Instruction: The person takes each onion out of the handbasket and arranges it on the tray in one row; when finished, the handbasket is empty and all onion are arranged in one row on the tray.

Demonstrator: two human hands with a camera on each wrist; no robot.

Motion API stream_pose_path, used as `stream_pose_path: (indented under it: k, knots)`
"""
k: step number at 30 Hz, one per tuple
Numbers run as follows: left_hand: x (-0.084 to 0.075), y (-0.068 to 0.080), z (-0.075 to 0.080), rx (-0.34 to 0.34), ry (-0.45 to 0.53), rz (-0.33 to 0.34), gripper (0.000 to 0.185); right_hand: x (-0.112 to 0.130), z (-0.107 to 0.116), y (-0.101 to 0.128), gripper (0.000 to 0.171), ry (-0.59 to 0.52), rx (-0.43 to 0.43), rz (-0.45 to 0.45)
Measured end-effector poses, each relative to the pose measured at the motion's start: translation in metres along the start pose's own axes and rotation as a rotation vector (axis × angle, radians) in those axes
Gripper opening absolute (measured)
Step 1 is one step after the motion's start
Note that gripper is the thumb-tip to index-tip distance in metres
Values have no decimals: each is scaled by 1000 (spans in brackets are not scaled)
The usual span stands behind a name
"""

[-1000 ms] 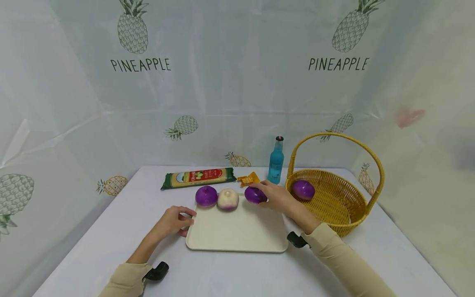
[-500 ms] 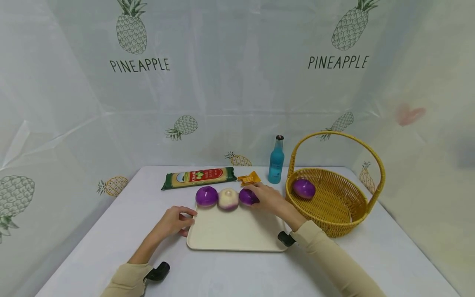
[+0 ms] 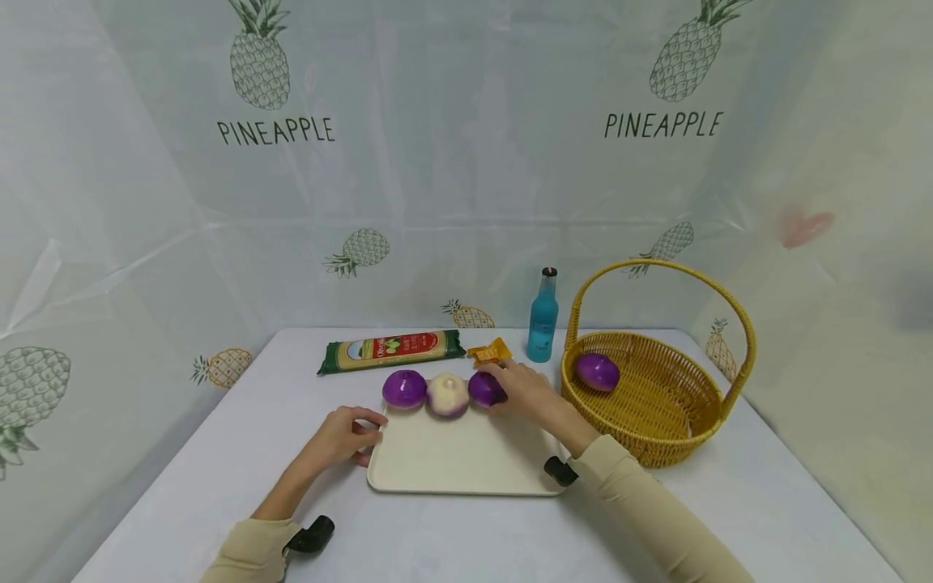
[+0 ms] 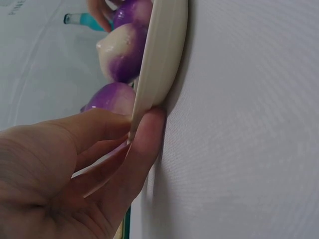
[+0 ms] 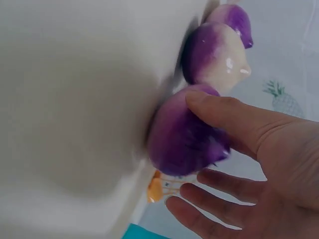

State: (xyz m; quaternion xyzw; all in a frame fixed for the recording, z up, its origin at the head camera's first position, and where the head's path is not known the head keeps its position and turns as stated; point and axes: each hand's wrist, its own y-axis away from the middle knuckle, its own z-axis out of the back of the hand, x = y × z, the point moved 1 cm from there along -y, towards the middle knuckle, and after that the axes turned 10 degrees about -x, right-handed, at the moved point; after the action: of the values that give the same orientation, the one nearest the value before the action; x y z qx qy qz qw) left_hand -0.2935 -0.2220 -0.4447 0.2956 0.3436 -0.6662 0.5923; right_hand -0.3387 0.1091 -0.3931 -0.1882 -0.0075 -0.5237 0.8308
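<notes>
Three purple-and-white turnips stand in a row along the far side of a cream tray [image 3: 466, 461]. The left turnip [image 3: 404, 389] is purple on top, and the middle turnip [image 3: 448, 395] shows its white end upward. With thumb and fingers, my right hand [image 3: 528, 397] holds the right turnip [image 5: 184, 134] on the tray, beside the middle one. Its thumb lies on the turnip in the right wrist view, with other fingers spread at the lower side. My left hand [image 3: 341, 437] pinches the tray's left rim, its thumb [image 4: 149, 132] against the outer wall.
A yellow wicker basket [image 3: 649, 449] with a tall handle stands on the right, holding another purple turnip [image 3: 598, 372]. Behind the tray lie a long green-ended food packet [image 3: 391, 350] and an orange wrapped packet [image 3: 490, 351]. A blue bottle [image 3: 543, 320] stands upright near the basket.
My right hand has moved left with its turnip and set it close beside the middle one. Over the last half second it has barely moved. The left hand stays at the tray rim.
</notes>
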Motion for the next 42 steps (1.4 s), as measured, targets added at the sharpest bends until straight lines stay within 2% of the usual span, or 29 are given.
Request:
stream_pose_path:
  k: [4, 8, 13, 17, 20, 26, 34, 42]
  knots:
    - [-2, 0, 1, -1, -4, -7, 25, -3, 20, 2, 69, 10, -5, -12]
    - [-6, -2, 4, -2, -19, -13, 26, -14, 52, 7, 66, 24, -6, -31]
    - [-11, -7, 10, -14, -46, -8, 25, -43, 87, 16, 67, 32, -27, -62]
    - [-12, -9, 11, -21, -57, 3, 24, -71, 105, 24, 65, 24, -43, -77]
    - [-12, -9, 11, -19, -60, 11, 24, -89, 113, 29, 65, 5, -24, -92]
    - [-10, -7, 9, -31, -62, 5, 24, -118, 121, 28, 66, -37, 38, -76]
    - [-5, 0, 3, -44, -64, 41, 23, -152, 111, 20, 60, -166, 140, -61]
    - [-6, 3, 0, -35, -41, 48, 24, -173, 95, 20, 65, -322, 283, -164]
